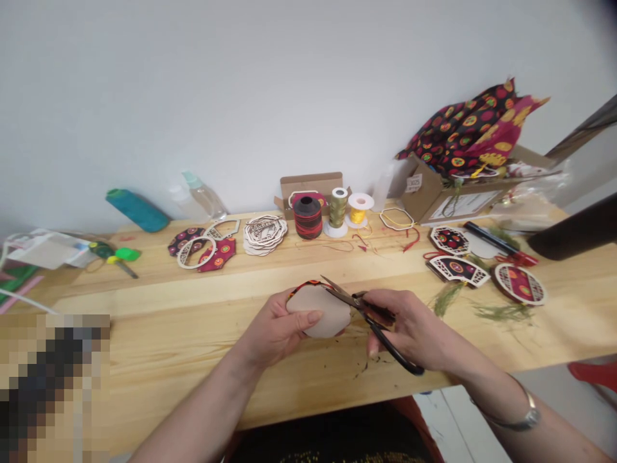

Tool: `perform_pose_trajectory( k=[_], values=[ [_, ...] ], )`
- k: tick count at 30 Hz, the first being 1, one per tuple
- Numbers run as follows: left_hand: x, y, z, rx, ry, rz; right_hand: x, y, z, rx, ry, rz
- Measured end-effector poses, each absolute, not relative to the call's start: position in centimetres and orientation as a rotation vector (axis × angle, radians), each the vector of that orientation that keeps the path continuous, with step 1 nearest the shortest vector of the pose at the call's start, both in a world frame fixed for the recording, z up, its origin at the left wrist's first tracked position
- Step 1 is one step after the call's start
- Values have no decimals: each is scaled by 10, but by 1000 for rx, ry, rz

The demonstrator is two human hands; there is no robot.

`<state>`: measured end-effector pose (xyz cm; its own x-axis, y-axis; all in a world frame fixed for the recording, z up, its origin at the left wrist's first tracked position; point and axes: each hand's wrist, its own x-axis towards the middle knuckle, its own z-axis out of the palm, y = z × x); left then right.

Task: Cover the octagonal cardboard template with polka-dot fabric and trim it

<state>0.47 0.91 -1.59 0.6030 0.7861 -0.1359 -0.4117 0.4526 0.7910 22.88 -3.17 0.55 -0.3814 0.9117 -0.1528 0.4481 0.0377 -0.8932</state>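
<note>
My left hand [278,325] grips a pale grey card shape [322,310] with scalloped edges, thumb pressed flat on its face. A strip of dark, red and orange patterned fabric [303,287] shows along the card's upper left edge. In my right hand [409,325] is a pair of scissors [369,315] with black handles, the fingers through and around the loops. Its blades are parted, pointing left at the card's upper right edge; whether they touch the fabric there I cannot tell. Small dark scraps [361,363] lie on the wooden table [202,360] below the hands.
Behind stand thread spools [308,222], a stack of cut-out wooden shapes [265,233] and fabric-covered pieces [219,254]. At right are finished-looking ornaments [519,283], a marker [496,242] and a cardboard box [429,193] topped with patterned cloth [463,128]. Snips [113,257] lie at left.
</note>
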Motion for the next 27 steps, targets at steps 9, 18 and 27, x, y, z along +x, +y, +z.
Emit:
perform_pose_trajectory(
  k=[9,18,27],
  values=[
    [4,9,-19,777,523,801,231,-32,0,-1409,-1913,1225],
    [4,9,-18,799,526,781,234,-34,1,-1410,-1928,1202],
    [3,9,-23,823,500,760,240,-34,5,-1416,-1983,1136]
  ],
)
